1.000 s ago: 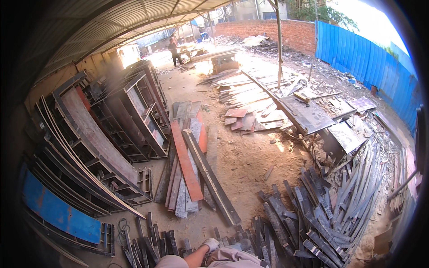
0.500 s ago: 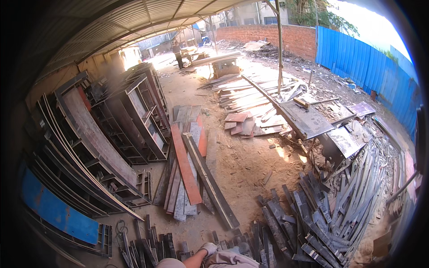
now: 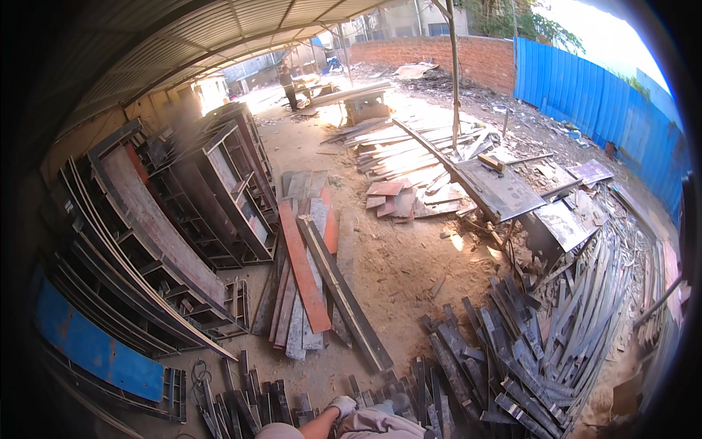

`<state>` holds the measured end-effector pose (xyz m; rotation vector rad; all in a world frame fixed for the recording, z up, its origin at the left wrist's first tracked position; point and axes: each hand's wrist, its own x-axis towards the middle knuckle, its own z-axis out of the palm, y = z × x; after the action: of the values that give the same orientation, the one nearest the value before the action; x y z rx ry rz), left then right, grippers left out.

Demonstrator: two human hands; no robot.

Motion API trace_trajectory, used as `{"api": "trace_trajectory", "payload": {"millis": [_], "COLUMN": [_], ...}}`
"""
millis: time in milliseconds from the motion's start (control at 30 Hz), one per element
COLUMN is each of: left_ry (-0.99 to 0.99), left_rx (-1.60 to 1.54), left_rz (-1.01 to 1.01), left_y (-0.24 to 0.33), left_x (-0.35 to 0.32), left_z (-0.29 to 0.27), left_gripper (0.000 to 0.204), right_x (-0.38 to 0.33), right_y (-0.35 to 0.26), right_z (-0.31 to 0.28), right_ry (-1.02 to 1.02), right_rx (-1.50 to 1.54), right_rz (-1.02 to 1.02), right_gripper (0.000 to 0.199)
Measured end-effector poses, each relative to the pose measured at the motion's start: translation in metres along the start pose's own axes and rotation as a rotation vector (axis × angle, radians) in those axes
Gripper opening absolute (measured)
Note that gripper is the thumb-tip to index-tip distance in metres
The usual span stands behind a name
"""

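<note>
One gloved hand: the left hand (image 3: 341, 407), in a pale glove at the lower edge, beside grey cloth (image 3: 374, 423); its fingers are too small to read, so I cannot tell if it is open, closed or gripping
Right hand: I cannot make it out surely; a dim grey shape (image 3: 400, 403) past the cloth may be it, and its state cannot be told
Strips by the hands: dark strips (image 3: 356, 388) lie just beyond the left glove, contact unclear
Left bunch: more dark strips, beside a cord (image 3: 199, 372) on the ground
Right pile: dark strips heaped at angles, with grey strips (image 3: 596, 285) fanning behind them
Boards: an orange board (image 3: 305, 278) lies over a stack mid-ground, next to a beam (image 3: 344, 293) with a pale stripe
Left side: framed panels (image 3: 157, 205) lean in rows, a blue panel (image 3: 99, 344) nearest
Table: dark top (image 3: 504, 192), a wood block (image 3: 491, 162) on it
Far end: a person (image 3: 290, 89) stands by a bench; a brick wall (image 3: 439, 55) meets a blue fence (image 3: 599, 95)
Overhead: a ribbed roof (image 3: 183, 45)
</note>
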<state>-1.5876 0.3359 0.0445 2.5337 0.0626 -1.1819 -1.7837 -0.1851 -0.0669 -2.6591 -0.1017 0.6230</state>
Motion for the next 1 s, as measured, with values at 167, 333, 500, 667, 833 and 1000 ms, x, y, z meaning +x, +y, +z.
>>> {"api": "trace_trajectory", "payload": {"millis": [167,333,500,667,833,1000], "left_ry": [-0.018,0.042,0.094,0.087,-0.011,-0.001], "left_rx": [-0.029,-0.09,-0.265,-0.007,0.053,-0.124], "left_rz": [-0.027,-0.087,-0.165,-0.106,-0.06,-0.066], "left_y": [-0.005,-0.011,-0.019,-0.039,-0.065,-0.074], "left_x": [0.006,0.008,0.001,-0.012,-0.004,0.041], "left_z": [0.017,0.026,0.034,0.035,0.039,0.012], "left_gripper": [0.039,0.038,0.036,0.037,0.039,0.044], "right_x": [-0.006,0.009,0.011,0.019,0.031,0.062], "right_y": [-0.012,0.0,-0.019,-0.036,-0.058,-0.089], "right_z": [-0.023,-0.005,-0.04,-0.063,-0.086,-0.114], "right_ry": [-0.039,-0.095,-0.144,-0.21,-0.291,-0.366], "right_rx": [-0.056,0.03,0.021,-0.007,-0.044,-0.084], "right_rz": [-0.021,0.112,0.141,0.173,0.228,0.27], "right_gripper": [0.021,0.023,0.026,0.029,0.033,0.037]}}
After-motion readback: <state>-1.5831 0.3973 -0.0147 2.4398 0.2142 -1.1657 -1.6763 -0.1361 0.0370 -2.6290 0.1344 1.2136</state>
